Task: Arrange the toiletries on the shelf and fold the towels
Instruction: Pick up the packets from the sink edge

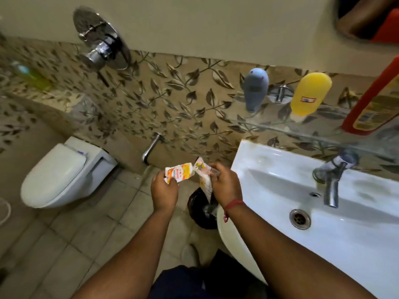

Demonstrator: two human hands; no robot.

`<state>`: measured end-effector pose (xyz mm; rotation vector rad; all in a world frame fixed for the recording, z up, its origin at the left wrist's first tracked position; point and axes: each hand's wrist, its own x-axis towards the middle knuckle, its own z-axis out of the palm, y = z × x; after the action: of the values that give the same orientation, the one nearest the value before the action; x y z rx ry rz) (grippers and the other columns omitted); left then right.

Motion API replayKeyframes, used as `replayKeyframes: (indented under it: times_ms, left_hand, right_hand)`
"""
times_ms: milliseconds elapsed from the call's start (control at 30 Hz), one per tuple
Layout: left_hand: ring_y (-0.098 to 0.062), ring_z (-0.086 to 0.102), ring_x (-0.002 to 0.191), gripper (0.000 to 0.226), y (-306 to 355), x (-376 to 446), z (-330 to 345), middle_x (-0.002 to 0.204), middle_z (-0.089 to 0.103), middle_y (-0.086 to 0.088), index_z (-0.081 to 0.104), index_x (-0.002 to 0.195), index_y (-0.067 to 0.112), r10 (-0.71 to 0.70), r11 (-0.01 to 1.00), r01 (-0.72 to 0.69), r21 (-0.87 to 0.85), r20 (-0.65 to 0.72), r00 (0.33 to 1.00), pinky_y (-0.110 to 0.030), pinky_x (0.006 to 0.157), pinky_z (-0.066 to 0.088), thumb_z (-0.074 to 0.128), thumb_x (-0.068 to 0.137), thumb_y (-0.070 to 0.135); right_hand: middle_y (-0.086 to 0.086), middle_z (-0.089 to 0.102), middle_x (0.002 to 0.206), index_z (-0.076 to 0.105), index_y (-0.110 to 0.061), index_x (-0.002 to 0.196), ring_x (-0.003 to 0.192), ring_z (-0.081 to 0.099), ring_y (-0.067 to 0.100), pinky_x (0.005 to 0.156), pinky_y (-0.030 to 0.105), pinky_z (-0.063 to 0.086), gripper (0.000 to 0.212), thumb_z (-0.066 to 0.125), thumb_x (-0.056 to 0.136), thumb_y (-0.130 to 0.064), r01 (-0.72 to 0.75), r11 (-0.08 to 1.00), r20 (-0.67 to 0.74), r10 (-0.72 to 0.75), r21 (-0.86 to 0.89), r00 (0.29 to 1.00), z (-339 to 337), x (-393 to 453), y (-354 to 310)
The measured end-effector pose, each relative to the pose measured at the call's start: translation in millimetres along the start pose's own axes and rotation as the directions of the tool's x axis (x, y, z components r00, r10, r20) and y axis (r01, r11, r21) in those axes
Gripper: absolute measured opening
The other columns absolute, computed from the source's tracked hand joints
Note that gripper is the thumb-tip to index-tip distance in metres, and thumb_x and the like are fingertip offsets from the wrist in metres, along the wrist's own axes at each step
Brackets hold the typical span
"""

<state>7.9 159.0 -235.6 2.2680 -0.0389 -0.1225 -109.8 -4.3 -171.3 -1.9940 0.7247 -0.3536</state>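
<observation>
While both arms reached out over the tiled floor beside the white ceramic washbasin (254,160), the left hand (164,192) pinched a small orange-and-white printed sachet (179,172) between thumb and curled fingers. The right hand (225,186), a red thread bracelet (232,205) at its wrist, had its fingers curled round a crumpled pale wrapper (204,180) whose loose end hung down toward a black bin (199,209) standing on the floor just below. The two packets sat close together, almost touching, in front of a chrome wall spout (151,147).

On the glass shelf (280,128) fixed to the leaf-patterned tiled wall above the basin stood a grey-blue plastic bottle (255,89), a yellow plastic bottle with a white label (309,96), and a large red bottle with a yellow label (373,104) at the frame's right edge; a chrome shelf bracket (280,93) showed between the first two. A chrome tap (332,182) rose over the basin, near its round metal drain (300,219). Farther left hung a white wall-mounted toilet with its lid closed (62,173), and a chrome shower mixer (101,42) was set high on the wall.
</observation>
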Motion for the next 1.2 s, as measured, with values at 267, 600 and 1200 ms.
replayKeyframes:
  times_ms: [267, 600, 1200]
  left_hand:
    - [-0.038, 0.062, 0.104, 0.020, -41, 34, -41, 0.112, 0.067, -0.020, 0.070, 0.111, 0.003, -0.074, 0.984, 0.049, 0.170, 0.147, 0.986, -0.031, 0.080, 0.041, 0.062, 0.094, 0.009]
    - [-0.033, 0.067, 0.108, 0.033, -154, 120, 30, 0.116, 0.073, -0.011, 0.065, 0.125, 0.015, -0.151, 0.953, 0.014, 0.304, 0.432, 0.889, -0.030, 0.085, 0.048, 0.057, 0.094, 0.009]
    - [-0.035, -0.003, 0.155, 0.076, -402, 156, 321, 0.169, 0.004, -0.010, 0.007, 0.161, 0.018, 0.027, 0.409, -0.823, 0.393, 0.897, 0.442, -0.054, 0.124, 0.000, 0.046, 0.100, 0.044]
  right_hand:
    - [0.010, 0.069, 0.107, 0.070, -0.016, 0.103, 0.101, 0.064, 0.030, 0.083, 0.035, 0.051, 0.021, 0.054, 0.089, -0.014, -0.139, 0.971, 0.100, 0.161, -0.197, 0.982, 107, 12, 5]
    - [0.027, 0.063, 0.117, 0.066, 0.000, 0.117, 0.109, 0.060, 0.040, 0.089, 0.037, 0.046, 0.034, 0.045, 0.094, -0.014, -0.510, 0.819, -0.030, 0.521, -0.264, 0.853, 233, 49, 106]
    - [0.007, 0.016, 0.161, 0.017, -0.029, 0.152, 0.142, 0.023, 0.038, 0.112, 0.052, 0.031, 0.062, 0.046, 0.099, -0.039, -0.555, 0.547, -0.010, 0.706, -0.627, 0.708, 430, 93, 439]
